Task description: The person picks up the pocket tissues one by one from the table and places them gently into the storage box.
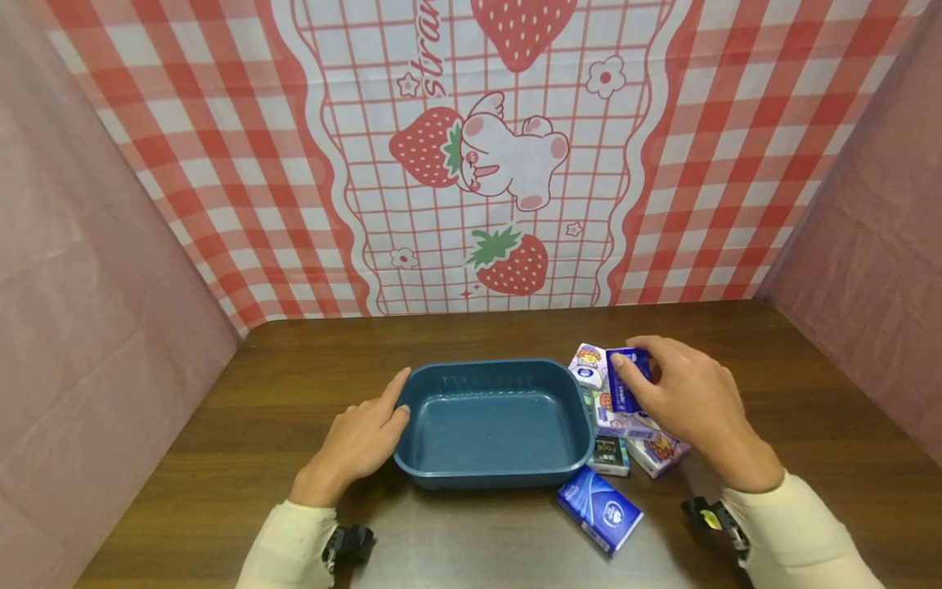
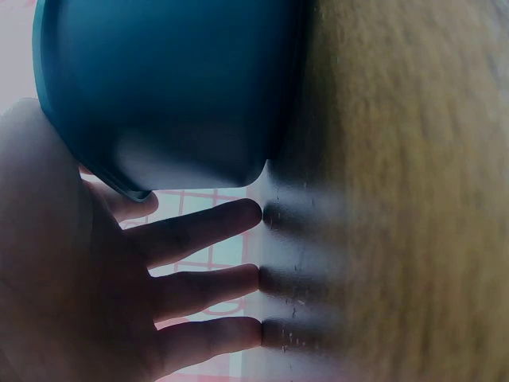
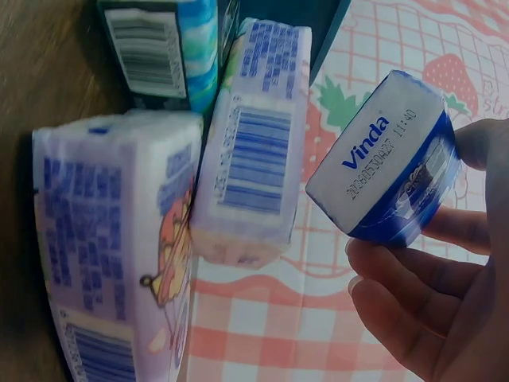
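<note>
My right hand pinches a blue tissue pack between thumb and fingers, above a small heap of packs. In the right wrist view the white end of this tissue pack reads "Vinda". My left hand is at the left end of a dark teal plastic basin, with thumb and index finger at the rim. The left wrist view shows its other fingers straight and spread beside the basin wall. The basin's bare floor shows in the head view.
Purple-and-white tissue packs and a dark green pack lie against the basin's right side. Nearer the front lies another blue tissue pack. A strawberry-print cloth hangs behind the wooden table, with pink cloth at both sides.
</note>
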